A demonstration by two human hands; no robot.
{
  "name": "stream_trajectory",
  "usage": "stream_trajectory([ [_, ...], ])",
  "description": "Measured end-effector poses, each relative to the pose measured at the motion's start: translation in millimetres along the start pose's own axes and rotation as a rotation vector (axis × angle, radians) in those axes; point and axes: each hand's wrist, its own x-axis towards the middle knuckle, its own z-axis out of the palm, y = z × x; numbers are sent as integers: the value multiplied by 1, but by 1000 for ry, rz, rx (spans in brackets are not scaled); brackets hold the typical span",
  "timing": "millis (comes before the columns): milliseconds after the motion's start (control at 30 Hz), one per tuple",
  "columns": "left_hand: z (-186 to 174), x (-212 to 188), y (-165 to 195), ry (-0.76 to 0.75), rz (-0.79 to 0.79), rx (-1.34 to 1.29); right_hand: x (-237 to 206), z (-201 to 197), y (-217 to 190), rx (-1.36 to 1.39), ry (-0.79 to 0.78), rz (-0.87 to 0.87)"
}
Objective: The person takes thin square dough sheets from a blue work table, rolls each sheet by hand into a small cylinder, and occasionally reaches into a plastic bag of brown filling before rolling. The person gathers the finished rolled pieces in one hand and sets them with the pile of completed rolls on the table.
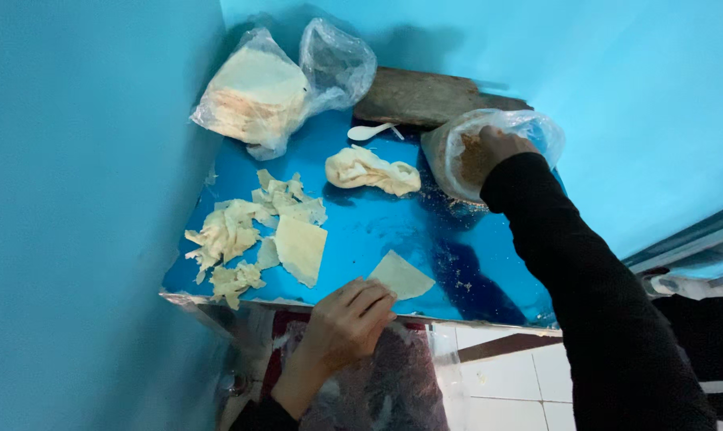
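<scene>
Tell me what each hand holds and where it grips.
The left hand pinches the near corner of a thin wrapper at the table's edge. The right hand reaches into a bag of brown filling; its grip is hidden.

The person's 2 bare hands, the left hand (347, 319) and the right hand (501, 145), wear no gloves or rings, and each arm is covered to the wrist by a plain black long sleeve (585, 271).
</scene>
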Motion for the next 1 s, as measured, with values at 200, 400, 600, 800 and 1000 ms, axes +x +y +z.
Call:
stream_trajectory([
  [200, -1, -3, -3, -5, 22, 32, 1, -1, -36, -175, -144, 21],
  [400, -11, 0, 1, 50, -37, -72, 10, 20, -18, -225, -119, -54],
  [600, -14, 16, 18, 123, -360, 98, 17, 0, 35, 26, 120, -79],
  [800, -8, 18, 14, 82, -470, 124, -80, 41, -30, 1018, 22, -436],
  [1000, 1, 16, 13, 35, -483, 180, -150, 74, -108, 895, -4, -523],
])
